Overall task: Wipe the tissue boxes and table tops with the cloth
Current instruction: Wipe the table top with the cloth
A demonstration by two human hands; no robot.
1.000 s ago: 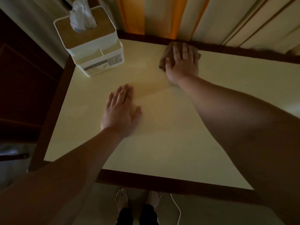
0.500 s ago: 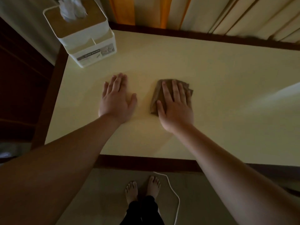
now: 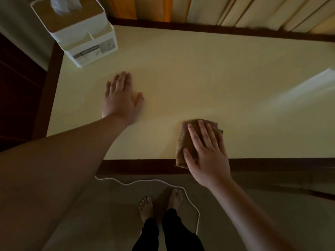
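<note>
A cream table top (image 3: 199,73) with a dark wooden rim fills the view. My right hand (image 3: 206,153) lies flat, fingers spread, pressing a folded brown cloth (image 3: 183,140) onto the table's near edge, where the cloth hangs slightly over the dark rim. My left hand (image 3: 120,100) rests flat and empty on the table to the left, fingers apart. A white tissue box (image 3: 79,31) with a tan lid and a tissue sticking out stands at the far left corner.
Cream and orange curtains (image 3: 181,9) hang behind the far edge. A white cable (image 3: 148,182) snakes over the floor by my bare feet (image 3: 159,203). Dark wooden furniture (image 3: 16,87) stands left of the table.
My right hand has dragged the cloth from the far edge back across the table to the near edge. My left hand stayed flat in about the same spot.
</note>
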